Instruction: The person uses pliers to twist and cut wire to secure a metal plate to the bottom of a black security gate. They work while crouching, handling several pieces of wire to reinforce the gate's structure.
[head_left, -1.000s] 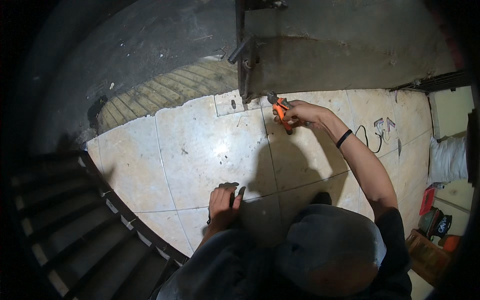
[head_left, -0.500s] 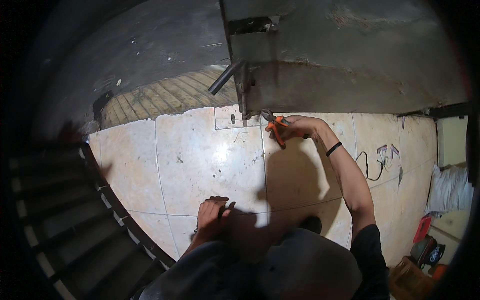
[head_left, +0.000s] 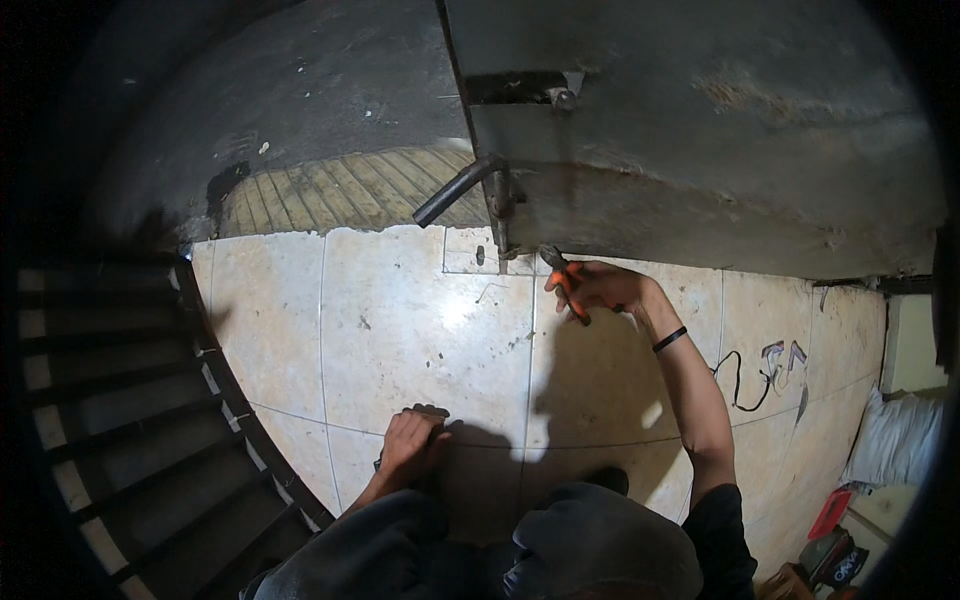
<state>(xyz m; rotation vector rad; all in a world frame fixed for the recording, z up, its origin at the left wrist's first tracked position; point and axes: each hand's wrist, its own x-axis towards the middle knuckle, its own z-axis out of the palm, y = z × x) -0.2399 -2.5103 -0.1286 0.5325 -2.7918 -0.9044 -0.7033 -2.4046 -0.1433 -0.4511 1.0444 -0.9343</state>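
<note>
My right hand [head_left: 610, 288] is closed around the orange handles of a pair of pliers [head_left: 566, 288]. The dark metal jaws point up and left, close to the bottom edge of a dark metal door [head_left: 640, 215]. Left of the jaws, a metal rod [head_left: 503, 215] runs down the door's edge to the floor, with a bent bar handle [head_left: 455, 193] sticking out from it. My left hand [head_left: 408, 440] is low over the tiles near my knee, its fingers curled. Something dark shows at its fingertips, and I cannot tell whether it is an object or shadow.
Dark stair-like slats [head_left: 140, 400] with a raised edge run along the left. On the right-hand tiles [head_left: 760, 300] lies a black cord [head_left: 738, 385] with small pieces beside it. A white sack [head_left: 890, 440], a red item [head_left: 830, 513] and a dark cap [head_left: 850, 565] lie far right.
The pliers' handles have come closer together in my right hand. The whole view has shifted, so the door and floor sit lower in the picture. My left hand remains in about the same place.
</note>
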